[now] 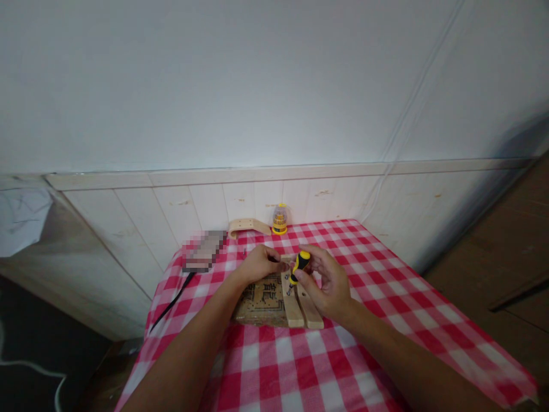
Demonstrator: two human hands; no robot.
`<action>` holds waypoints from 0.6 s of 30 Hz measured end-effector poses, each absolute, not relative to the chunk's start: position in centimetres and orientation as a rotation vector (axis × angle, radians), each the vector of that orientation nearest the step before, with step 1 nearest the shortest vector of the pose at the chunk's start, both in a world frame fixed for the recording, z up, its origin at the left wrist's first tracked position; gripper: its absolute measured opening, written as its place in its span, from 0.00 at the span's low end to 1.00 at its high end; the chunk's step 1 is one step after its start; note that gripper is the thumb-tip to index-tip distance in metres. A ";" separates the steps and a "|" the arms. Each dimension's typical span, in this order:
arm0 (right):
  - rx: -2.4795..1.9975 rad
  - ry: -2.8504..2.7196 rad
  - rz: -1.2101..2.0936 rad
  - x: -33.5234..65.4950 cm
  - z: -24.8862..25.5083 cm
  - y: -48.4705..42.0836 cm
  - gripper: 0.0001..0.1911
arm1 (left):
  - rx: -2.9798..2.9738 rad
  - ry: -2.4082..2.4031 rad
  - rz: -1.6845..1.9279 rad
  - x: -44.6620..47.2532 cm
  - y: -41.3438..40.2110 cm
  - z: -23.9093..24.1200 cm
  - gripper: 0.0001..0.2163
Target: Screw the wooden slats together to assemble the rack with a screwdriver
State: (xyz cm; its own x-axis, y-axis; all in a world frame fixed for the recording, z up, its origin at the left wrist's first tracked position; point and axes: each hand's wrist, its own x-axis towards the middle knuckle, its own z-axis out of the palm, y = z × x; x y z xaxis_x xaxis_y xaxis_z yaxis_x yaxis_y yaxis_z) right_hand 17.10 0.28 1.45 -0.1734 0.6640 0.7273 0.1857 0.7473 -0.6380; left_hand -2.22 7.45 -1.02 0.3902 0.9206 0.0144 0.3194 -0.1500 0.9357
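My right hand (326,280) is closed around a small yellow-and-black screwdriver (299,266), whose tip points down at the top of two pale wooden slats (300,306). The slats lie side by side on the table. My left hand (259,263) is curled in a pinch just left of the screwdriver, above the slats' far end; what it pinches is too small to name. Under my left wrist lies a flat wooden board (261,300) with dark carved patterns, touching the slats' left side.
The table carries a red-and-white checked cloth (386,297) and stands against a white panelled wall. At the back edge are a curved wooden piece (249,226), a yellow-capped clear bit holder (280,220) and a blurred flat object (203,252) with a black cable (171,303).
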 end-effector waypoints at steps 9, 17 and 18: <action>-0.666 -1.731 0.532 17.0 1.9 0.1 0.20 | 1.703 1.075 0.784 -2.2 7.5 -1.0 0.12; -0.696 -1.701 0.549 16.8 1.7 0.4 0.19 | 1.720 1.072 0.794 -2.3 7.8 -1.6 0.14; -0.700 -1.699 0.545 16.8 1.7 0.5 0.19 | 1.719 1.073 0.795 -2.3 7.8 -1.6 0.14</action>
State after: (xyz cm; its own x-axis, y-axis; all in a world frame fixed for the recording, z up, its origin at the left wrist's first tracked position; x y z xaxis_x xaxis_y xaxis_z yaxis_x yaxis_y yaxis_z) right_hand 16.79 0.46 1.68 -0.1599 0.7011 0.6949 0.1661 0.7131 -0.6811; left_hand -2.31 7.79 -1.61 0.4096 0.9111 0.0474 0.3106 -0.1881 0.9317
